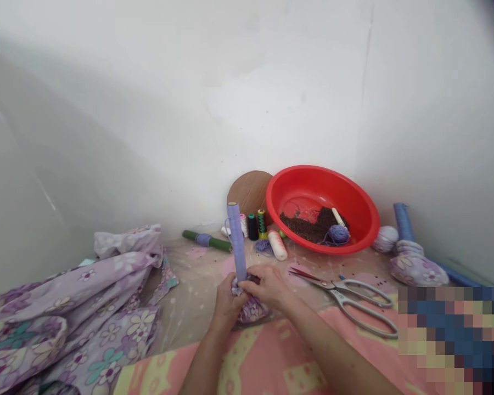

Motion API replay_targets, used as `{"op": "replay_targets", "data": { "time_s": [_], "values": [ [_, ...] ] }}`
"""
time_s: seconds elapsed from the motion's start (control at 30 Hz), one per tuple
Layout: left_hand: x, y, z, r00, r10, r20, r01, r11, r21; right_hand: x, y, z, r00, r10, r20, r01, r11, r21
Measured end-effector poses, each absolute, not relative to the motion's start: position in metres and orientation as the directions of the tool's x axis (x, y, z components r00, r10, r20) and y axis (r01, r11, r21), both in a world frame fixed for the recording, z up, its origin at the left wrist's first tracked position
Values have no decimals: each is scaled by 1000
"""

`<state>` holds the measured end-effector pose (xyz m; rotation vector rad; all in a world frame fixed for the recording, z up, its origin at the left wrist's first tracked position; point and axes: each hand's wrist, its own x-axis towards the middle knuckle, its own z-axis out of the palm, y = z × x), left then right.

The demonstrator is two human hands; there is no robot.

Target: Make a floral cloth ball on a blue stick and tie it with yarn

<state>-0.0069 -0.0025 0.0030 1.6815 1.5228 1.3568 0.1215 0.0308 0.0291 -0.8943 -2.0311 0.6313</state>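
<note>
Right at the centre, both hands had closed in on the work. The left hand had its fingers curled round the foot of a lavender-wrapped tube, which rose upright above the fingertips. The right hand pressed in from the other side, its fingers clamped over a gathered bunch of floral cloth at the tube's base. The knuckles hid exactly where each fingertip sat. A firm, even squeeze looked like the sound way to work here, with the tube held plumb and the cloth snug, leaving no slack folds under the fingers.

Just right of the right fingers lay steel kitchen scissors, their blades pointing back toward the hand. Beyond the fingertips stood a dark thread spool and a white thread cone, and farther on sat a red plastic basin holding a purple yarn ball. Left of the fingers lay a green rod, and well left of that a heaped length of flowered fabric spread across the floor.
</note>
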Motion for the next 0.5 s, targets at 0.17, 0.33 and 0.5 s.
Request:
{"op": "replay_targets", "data": {
  "time_s": [0.17, 0.33, 0.5],
  "values": [
    [-7, -5, 11, -121, 953, 278, 372, -216, 903, 139, 41, 29, -305, 860, 410, -123, 391, -912],
    [-8, -9, 15, -107, 976, 187, 279, -151, 948, 152, 45, 32, -266, 867, 422, -170, 389, -905],
    [-10, -10, 15, -118, 983, 141, 198, -116, 973, 154, 46, 31, -394, 783, 482, 34, 536, -843]
  ]
}}
